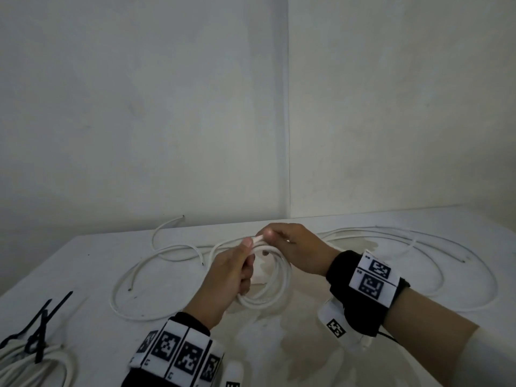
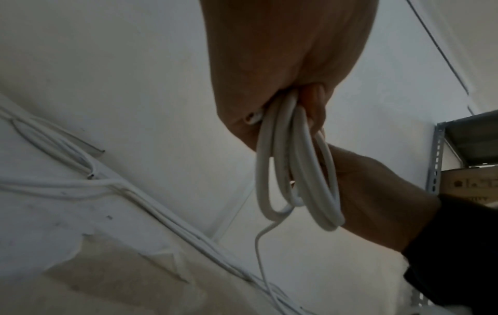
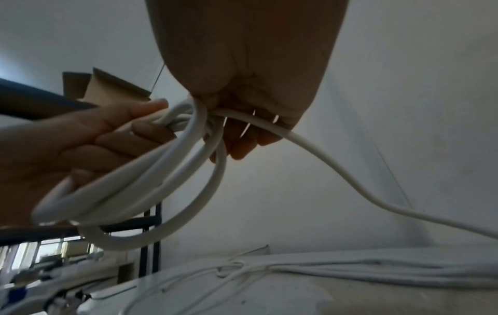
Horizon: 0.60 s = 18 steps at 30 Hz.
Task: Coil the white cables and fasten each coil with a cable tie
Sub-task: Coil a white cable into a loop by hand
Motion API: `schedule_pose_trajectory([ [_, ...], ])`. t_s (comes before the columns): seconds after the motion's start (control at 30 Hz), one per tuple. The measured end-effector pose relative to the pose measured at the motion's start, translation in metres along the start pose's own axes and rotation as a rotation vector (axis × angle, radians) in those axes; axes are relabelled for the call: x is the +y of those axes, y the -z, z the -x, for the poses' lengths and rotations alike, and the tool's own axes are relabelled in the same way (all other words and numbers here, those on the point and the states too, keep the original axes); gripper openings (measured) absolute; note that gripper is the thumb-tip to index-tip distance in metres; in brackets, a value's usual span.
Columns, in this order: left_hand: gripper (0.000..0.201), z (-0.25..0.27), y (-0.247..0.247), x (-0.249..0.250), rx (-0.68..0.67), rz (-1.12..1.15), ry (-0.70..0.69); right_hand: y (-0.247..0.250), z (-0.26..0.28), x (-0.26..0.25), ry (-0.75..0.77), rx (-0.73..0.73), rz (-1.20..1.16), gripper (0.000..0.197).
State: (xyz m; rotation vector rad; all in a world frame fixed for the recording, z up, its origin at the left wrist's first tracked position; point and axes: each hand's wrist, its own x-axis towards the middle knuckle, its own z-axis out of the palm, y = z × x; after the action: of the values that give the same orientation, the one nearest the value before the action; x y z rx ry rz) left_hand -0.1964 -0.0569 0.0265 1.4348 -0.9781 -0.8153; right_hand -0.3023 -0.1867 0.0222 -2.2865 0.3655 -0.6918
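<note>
Above the middle of the white table [image 1: 279, 344] my left hand [image 1: 231, 272] grips the top of a white cable coil [image 1: 276, 291] of several loops, which hang below it [image 2: 296, 170]. My right hand [image 1: 296, 247] meets it from the right and grips the same cable at the coil's top [image 3: 188, 127]. The loose end of the cable [image 3: 350, 181] runs out of the right hand down to the table. Black cable ties [image 1: 42, 322] lie at the near left, partly over a finished white coil [image 1: 33, 361].
Several loose white cables [image 1: 156, 263] sprawl over the far half of the table, from left to right [image 1: 446, 247]. White walls meet in a corner behind the table. A metal shelf [image 2: 444, 153] stands off to one side.
</note>
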Motion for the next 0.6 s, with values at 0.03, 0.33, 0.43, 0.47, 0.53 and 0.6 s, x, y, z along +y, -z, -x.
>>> schedule_pose_trajectory([
  [0.03,0.039,0.000,0.001,0.002,0.022,0.030,-0.008,0.001,0.001,-0.003,-0.023,-0.015,-0.069,0.036],
  [0.33,0.041,0.003,0.009,0.013,0.156,0.182,-0.031,0.002,0.002,-0.019,-0.086,-0.074,-0.275,0.004],
  [0.43,0.040,0.005,0.011,0.013,0.129,0.114,-0.040,0.008,-0.002,-0.023,-0.073,-0.079,-0.281,0.008],
  [0.47,0.039,0.006,0.012,0.012,0.103,0.111,-0.045,0.010,-0.002,-0.024,-0.066,-0.084,-0.263,0.010],
  [0.53,0.038,0.008,0.016,0.012,0.021,0.162,-0.051,0.014,-0.001,-0.028,-0.056,-0.099,-0.220,0.012],
  [0.6,0.038,0.010,0.018,0.012,-0.053,0.202,-0.039,0.018,0.001,-0.031,-0.058,-0.117,-0.186,0.014],
])
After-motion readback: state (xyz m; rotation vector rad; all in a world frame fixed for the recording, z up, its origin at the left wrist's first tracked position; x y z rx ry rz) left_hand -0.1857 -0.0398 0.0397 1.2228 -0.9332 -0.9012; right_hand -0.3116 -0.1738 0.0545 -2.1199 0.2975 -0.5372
